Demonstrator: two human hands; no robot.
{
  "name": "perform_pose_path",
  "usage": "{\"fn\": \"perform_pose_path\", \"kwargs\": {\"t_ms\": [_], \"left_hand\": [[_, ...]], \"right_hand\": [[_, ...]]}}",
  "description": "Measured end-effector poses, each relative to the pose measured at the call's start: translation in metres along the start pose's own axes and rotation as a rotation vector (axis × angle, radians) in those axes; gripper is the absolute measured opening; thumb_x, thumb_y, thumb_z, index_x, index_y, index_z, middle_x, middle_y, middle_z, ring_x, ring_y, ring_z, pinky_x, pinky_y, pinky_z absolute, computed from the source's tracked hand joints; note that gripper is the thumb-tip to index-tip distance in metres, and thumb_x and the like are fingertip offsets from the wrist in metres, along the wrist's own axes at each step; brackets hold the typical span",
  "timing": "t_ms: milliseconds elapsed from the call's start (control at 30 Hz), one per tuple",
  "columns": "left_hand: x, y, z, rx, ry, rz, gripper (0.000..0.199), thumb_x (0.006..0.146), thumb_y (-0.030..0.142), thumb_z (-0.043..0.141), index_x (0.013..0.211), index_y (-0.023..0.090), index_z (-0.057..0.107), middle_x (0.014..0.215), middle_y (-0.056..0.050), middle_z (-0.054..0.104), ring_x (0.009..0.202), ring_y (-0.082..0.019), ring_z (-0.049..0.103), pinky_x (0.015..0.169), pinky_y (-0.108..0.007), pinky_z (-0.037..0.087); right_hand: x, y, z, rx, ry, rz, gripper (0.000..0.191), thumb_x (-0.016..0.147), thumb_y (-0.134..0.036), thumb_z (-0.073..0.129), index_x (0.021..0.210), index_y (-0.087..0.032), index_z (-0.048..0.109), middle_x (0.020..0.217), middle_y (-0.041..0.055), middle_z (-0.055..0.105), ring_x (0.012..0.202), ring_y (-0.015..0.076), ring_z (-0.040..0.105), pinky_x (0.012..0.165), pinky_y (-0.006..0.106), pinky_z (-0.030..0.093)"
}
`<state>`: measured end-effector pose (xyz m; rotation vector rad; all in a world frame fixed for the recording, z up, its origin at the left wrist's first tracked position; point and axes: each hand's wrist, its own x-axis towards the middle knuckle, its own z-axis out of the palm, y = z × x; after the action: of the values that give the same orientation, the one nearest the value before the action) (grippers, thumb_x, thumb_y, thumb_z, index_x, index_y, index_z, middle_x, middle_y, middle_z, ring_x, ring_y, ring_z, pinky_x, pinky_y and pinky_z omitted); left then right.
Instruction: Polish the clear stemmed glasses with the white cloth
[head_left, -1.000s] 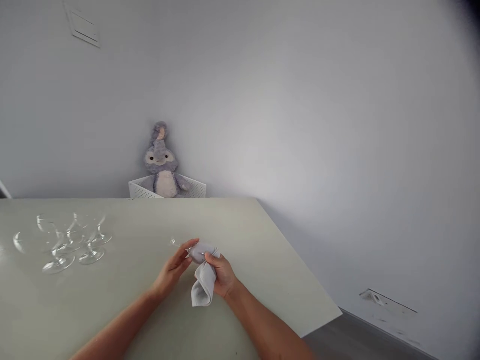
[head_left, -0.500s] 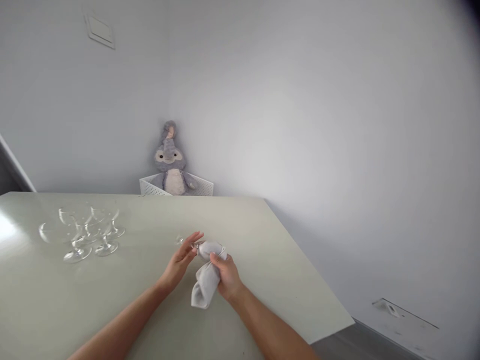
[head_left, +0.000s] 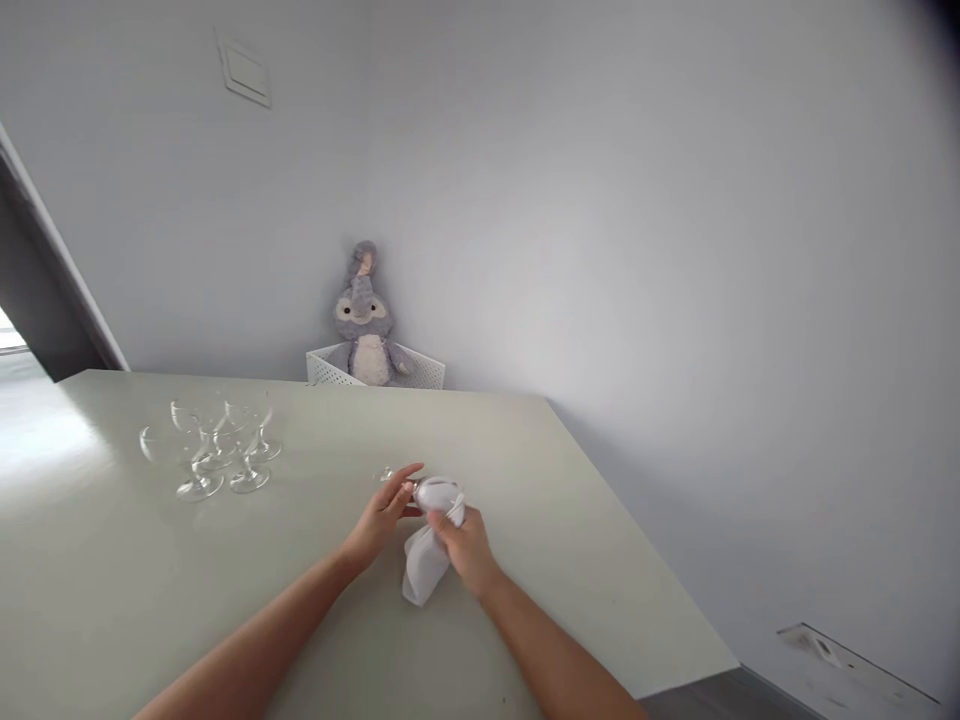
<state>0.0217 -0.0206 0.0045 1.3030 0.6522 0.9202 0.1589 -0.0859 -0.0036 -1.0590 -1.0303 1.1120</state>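
**White fabric cloth (head_left: 427,565) tucked into a clear stemmed glass (head_left: 437,492) between two hands**

From where I stand, the far left shows a dark, slanting door frame (head_left: 46,275) with brightness beyond it. Next comes a cluster of clear, round-bowled stemmed glasses (head_left: 200,487), upright and close together on the big, smooth, pale green-white table (head_left: 585,580). Above them on the grey-white wall (head_left: 600,200) sits a white, square switch plate (head_left: 246,72).

Further along, behind the table's back edge, a fluffy grey plush toy (head_left: 370,355) with a pale belly sits in a white perforated basket (head_left: 427,372).

In front, the person's bare left hand (head_left: 382,520) has its fingers closed around the stem of the glass, which lies tipped on its side above the tabletop, its foot poking out to the left and its bowl to the right. White fabric fills the bowl, and the rest of the cloth hangs below it. The bare right hand (head_left: 466,545) is clamped on the cloth at the bowl's mouth, thumb pressed against the fabric; its other fingers are hidden from me.

At the far right, low on the wall, is a pale rectangular plate (head_left: 825,652), too blurred to make out, near a strip of dark grey floor (head_left: 697,695).
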Motion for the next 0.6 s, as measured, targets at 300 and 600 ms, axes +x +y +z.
{"fn": "perform_pose_path", "kwargs": {"t_ms": [300,600], "left_hand": [[-0.001,0.001,-0.001,-0.049,-0.048,0.053,0.045,0.08,0.041,0.05,0.12,0.022,0.044,0.099,-0.007,0.059,0.086,-0.019,0.056,0.078,-0.036,0.047],[0.003,-0.017,0.0,-0.055,0.053,-0.035,0.044,0.08,0.045,0.047,0.116,0.02,0.048,0.08,-0.003,0.058,0.072,-0.015,0.056,0.07,-0.034,0.049]], "right_hand": [[-0.006,-0.004,0.008,0.069,-0.09,0.098,0.04,0.071,-0.04,0.062,0.103,-0.017,0.058,0.076,0.0038,0.064,0.062,0.017,0.059,0.057,0.029,0.047],[-0.005,-0.001,0.005,-0.177,0.034,-0.007,0.031,0.072,-0.04,0.061,0.089,-0.015,0.066,0.076,0.0052,0.065,0.072,0.0197,0.058,0.065,0.029,0.045]]}}
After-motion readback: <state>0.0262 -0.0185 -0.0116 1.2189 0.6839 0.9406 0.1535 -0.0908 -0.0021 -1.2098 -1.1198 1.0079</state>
